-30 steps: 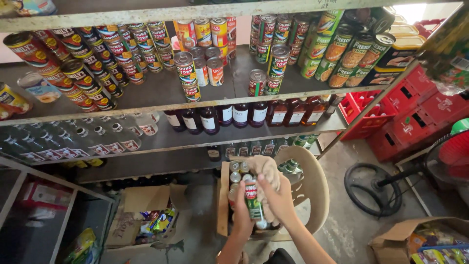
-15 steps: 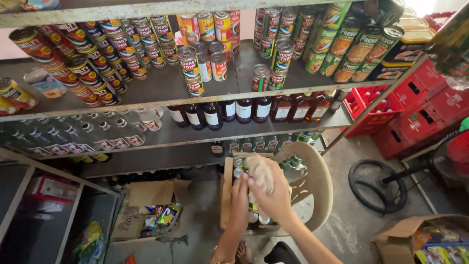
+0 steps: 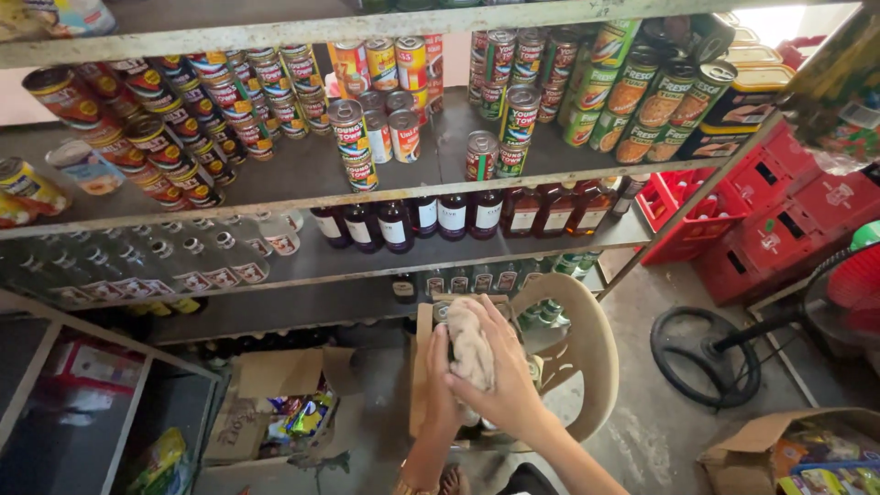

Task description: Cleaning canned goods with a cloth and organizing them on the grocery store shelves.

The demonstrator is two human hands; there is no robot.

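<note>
L grip [image 3: 440, 367] wraps a can, mostly hidden. R grip [image 3: 500, 385] presses a rag [image 3: 472, 353] over it, w/ box [image 3: 422, 367] on chair [image 3: 587, 348] just below. I judge wiping underway; shelf cans [image 3: 353, 137] well above.

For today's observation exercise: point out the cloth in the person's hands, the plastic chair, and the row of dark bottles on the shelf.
cloth [image 3: 471, 350], head view, middle of the bunched fabric.
plastic chair [image 3: 596, 353], head view, on its curved backrest.
dark bottles [image 3: 451, 217], head view, on the label of a middle bottle.
</note>
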